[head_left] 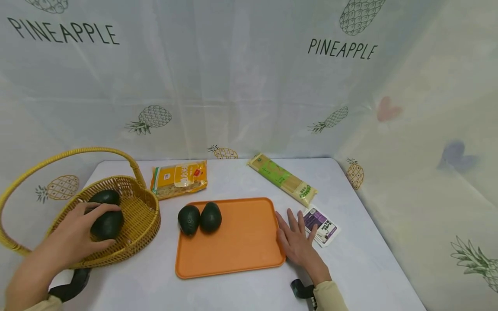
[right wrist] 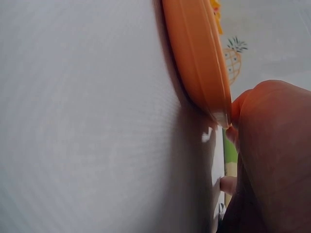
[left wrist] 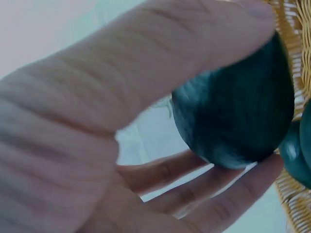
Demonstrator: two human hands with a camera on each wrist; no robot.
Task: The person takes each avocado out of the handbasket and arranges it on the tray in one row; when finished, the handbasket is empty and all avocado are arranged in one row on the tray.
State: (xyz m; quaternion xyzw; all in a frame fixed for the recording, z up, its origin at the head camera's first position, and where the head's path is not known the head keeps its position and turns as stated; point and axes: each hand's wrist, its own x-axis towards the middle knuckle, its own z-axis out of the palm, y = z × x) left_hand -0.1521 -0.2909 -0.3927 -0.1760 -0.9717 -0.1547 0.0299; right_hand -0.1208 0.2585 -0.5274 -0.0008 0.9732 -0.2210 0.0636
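My left hand (head_left: pixel 79 231) grips a dark green avocado (head_left: pixel 107 224) inside the yellow wicker basket (head_left: pixel 145 224) at left; thumb and fingers lie on either side of it. The left wrist view shows this avocado (left wrist: pixel 243 102) close up, above the fingers. Behind it in the basket lies another avocado (head_left: pixel 105 197). Two more avocados, one on the left (head_left: pixel 189 219) and one beside it (head_left: pixel 211 217), sit at the far left corner of an orange tray (head_left: pixel 241 246). With fingers spread, my right hand (head_left: pixel 297 239) rests at the tray's right edge, touching its rim (right wrist: pixel 214 92).
A yellow-orange food bag (head_left: pixel 180 179) lies behind the tray's left part. At the back right is a long green and beige packet (head_left: pixel 283 178), with a white and purple packet (head_left: pixel 320 225) near the right fingers. The basket's tall handle (head_left: pixel 74 151) arches up at left.
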